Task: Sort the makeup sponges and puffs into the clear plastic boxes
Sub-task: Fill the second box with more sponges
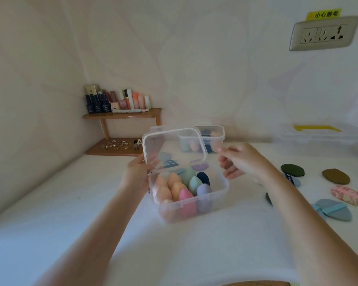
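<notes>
So the left hand [137,172] is pinching the left edge of the clear lid [174,147], thumb in front and fingers showing through the plastic behind, and it's holding the lid tilted up over the back of the clear plastic box [219,195]. The right hand [242,159] is hovering just beside the lid's right corner with thumb and forefinger reaching toward it. It's too blurry to tell whether it's actually gripping. The box is sitting mid-worktop [50,223], packed with upright egg-shaped sponges: peach ones [163,193] on the left, a pink one [186,201] in front, green [194,183], navy [203,178] and lavender [204,196]. A second clear box [215,129] with sponges is sitting behind. Loose puffs are lying off to the right: dark green [292,170], olive [335,176], patterned pink [347,195], blue [335,209]. A wooden corner shelf [124,115] is holding nail polish bottles [95,105].
</notes>
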